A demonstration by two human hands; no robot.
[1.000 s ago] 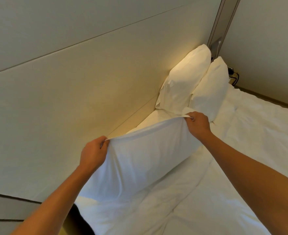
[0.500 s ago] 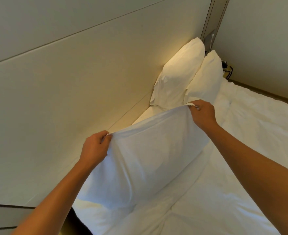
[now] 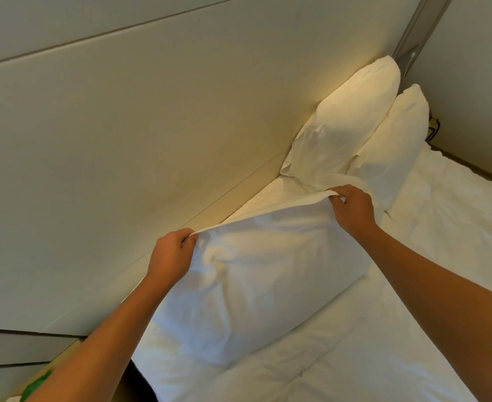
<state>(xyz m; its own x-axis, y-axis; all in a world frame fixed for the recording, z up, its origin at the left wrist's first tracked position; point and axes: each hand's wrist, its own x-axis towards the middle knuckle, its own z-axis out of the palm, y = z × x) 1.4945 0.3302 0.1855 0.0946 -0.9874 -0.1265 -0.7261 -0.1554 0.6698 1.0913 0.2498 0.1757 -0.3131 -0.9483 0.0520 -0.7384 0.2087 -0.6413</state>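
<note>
A white pillow (image 3: 256, 285) stands on its long edge on the bed, close to the padded headboard. My left hand (image 3: 171, 256) grips its upper left corner, fingers curled into the fabric. At the upper right corner, my right hand (image 3: 353, 210) pinches the loose edge of the pillowcase. The pillow's lower edge rests on the white duvet (image 3: 413, 329). Its filling bulges toward me below my hands.
Two more white pillows (image 3: 349, 123) (image 3: 395, 140) lean upright against the beige headboard (image 3: 123, 140) in the far corner. A side wall (image 3: 477, 68) closes the right. A dark cable (image 3: 433, 130) lies by that wall. Something green (image 3: 34, 385) shows at the bottom left.
The pillow has come down and now rests its weight on the bed. Both hands have kept their hold on the top corners and shifted slightly lower.
</note>
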